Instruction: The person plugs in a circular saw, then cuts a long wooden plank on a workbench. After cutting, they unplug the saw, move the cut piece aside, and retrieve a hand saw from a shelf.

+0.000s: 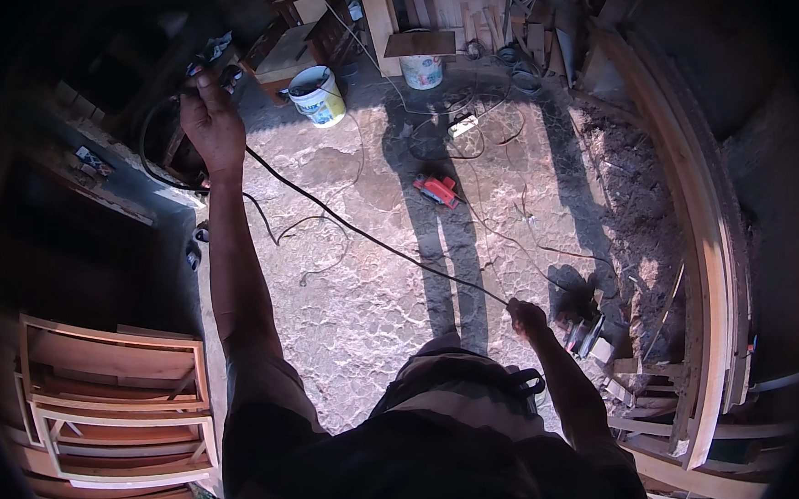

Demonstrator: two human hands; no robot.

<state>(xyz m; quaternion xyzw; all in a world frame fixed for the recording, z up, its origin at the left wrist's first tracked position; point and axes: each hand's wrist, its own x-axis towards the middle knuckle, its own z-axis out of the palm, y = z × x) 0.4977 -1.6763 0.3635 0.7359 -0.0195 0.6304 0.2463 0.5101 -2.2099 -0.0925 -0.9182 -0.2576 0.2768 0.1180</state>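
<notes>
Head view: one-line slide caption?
Black cable runs from left grip to right grip above cracked floor, red tool lying below.

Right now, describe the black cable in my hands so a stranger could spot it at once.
Find the sunlit, cracked floor. Across it, the black cable slants from the raised left hand down to the right hand. Unlike the cords lying on the floor, it is drawn nearly straight between two hands.
</notes>
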